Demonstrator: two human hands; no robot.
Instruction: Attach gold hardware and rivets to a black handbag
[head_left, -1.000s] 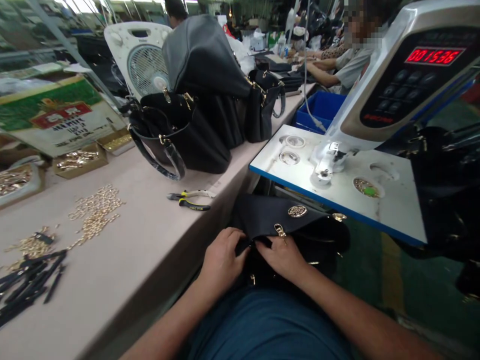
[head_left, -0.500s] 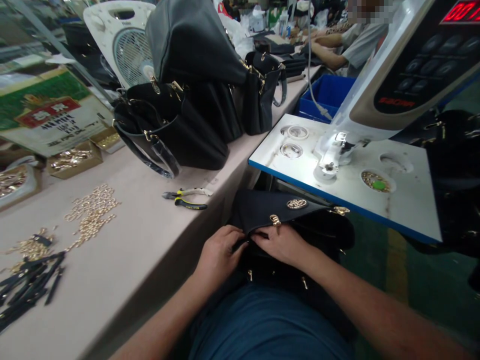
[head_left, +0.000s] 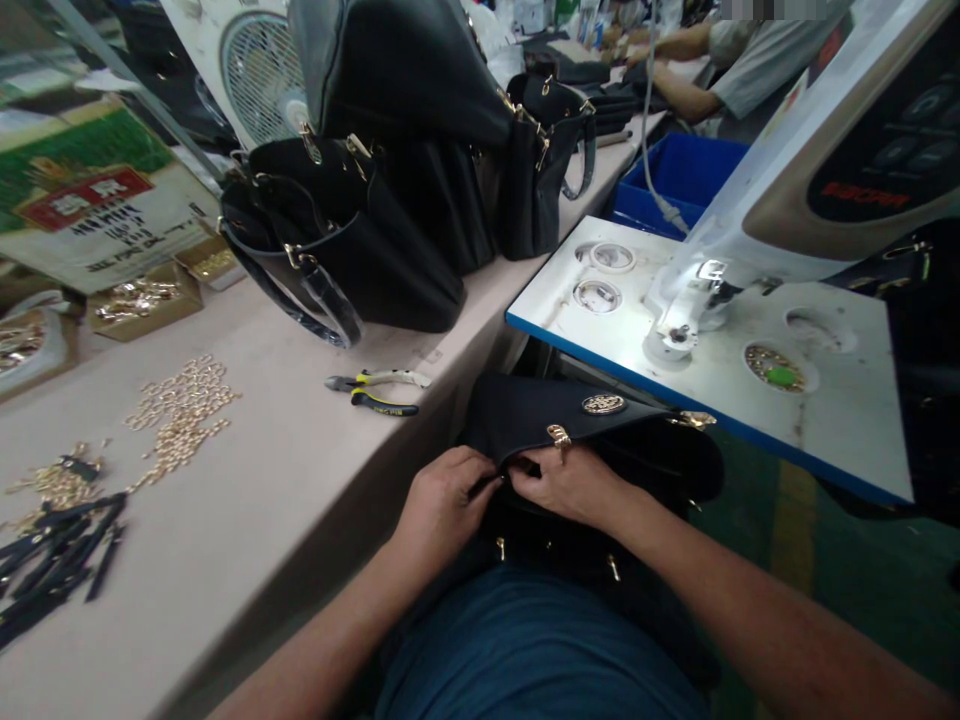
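A black handbag (head_left: 536,415) with gold fittings and an oval gold emblem lies across my lap, its opening toward me. My left hand (head_left: 448,500) pinches the bag's rim at its left corner, thumb and fingers pressed together. Close beside it, my right hand (head_left: 566,485) is closed on the same rim, with its fingertips partly inside the opening and hidden. Whether a small part sits between the fingers cannot be made out. Pliers (head_left: 379,392) with yellow and black grips rest on the table to the left of the bag.
Finished-looking black handbags (head_left: 360,260) stand on the table (head_left: 300,430) before a fan (head_left: 262,75). Small gold rings (head_left: 184,410) and black straps (head_left: 60,560) lie at left. A machine (head_left: 679,325) on a white worktop (head_left: 570,310) stands at right. Another person's arm (head_left: 682,95) shows behind.
My view has shifted slightly, so the machine and worktop appear farther right. Both hands stay at the bag's rim, with hardly any movement of the fingers.
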